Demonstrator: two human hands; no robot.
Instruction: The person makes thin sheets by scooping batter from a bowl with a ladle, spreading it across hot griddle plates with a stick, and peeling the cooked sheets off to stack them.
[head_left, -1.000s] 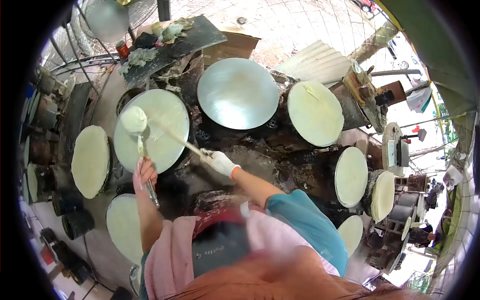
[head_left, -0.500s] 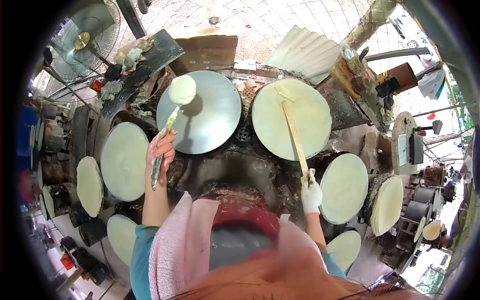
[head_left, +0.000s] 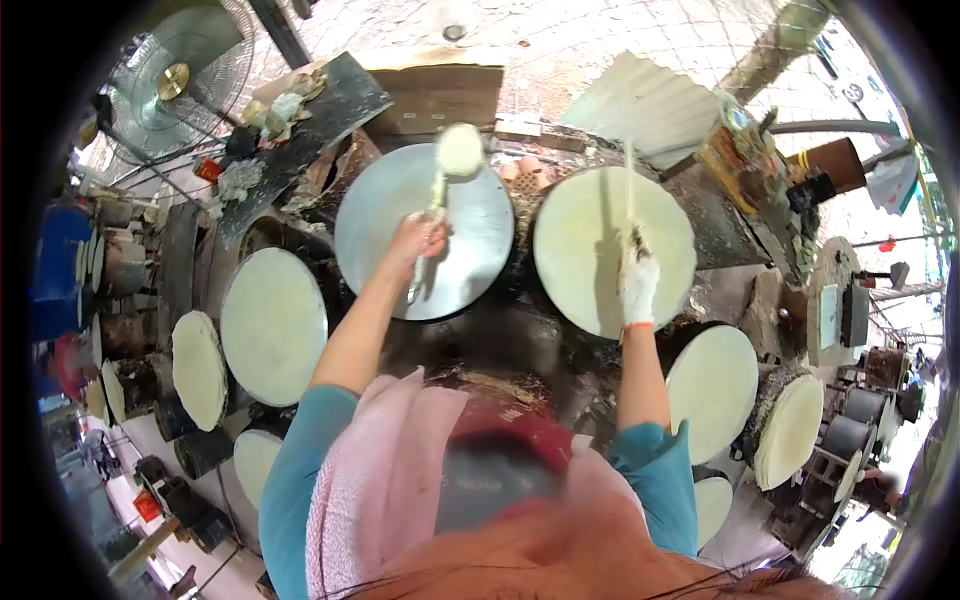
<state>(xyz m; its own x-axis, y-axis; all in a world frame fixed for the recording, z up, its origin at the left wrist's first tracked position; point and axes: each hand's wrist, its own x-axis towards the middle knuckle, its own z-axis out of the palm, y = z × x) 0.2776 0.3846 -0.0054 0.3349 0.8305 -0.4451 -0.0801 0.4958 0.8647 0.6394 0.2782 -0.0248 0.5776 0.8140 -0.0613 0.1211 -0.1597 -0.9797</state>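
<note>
My bare left hand (head_left: 418,238) is wrapped round the handle of a batter-coated ladle (head_left: 460,150). Its round bowl, pale with batter, is over the far right edge of a bare metal griddle (head_left: 385,225). In my gloved right hand (head_left: 638,280) is a narrow wooden stick (head_left: 629,185), pointing away from me. The hand hovers above a second griddle covered by a pale round sheet of batter (head_left: 570,250), and the stick and hand cast a shadow on it.
More griddles with pale round sheets flank me, such as the left one (head_left: 274,326) and the right one (head_left: 712,394). A stack of thin rounds (head_left: 790,432) lies further right. A fan (head_left: 173,82) stands far left, and cardboard (head_left: 435,100) is behind the griddles.
My left hand and the ladle have moved right and forward across the bare griddle. My right hand has gone forward over the coated griddle, and the stick now points straight ahead.
</note>
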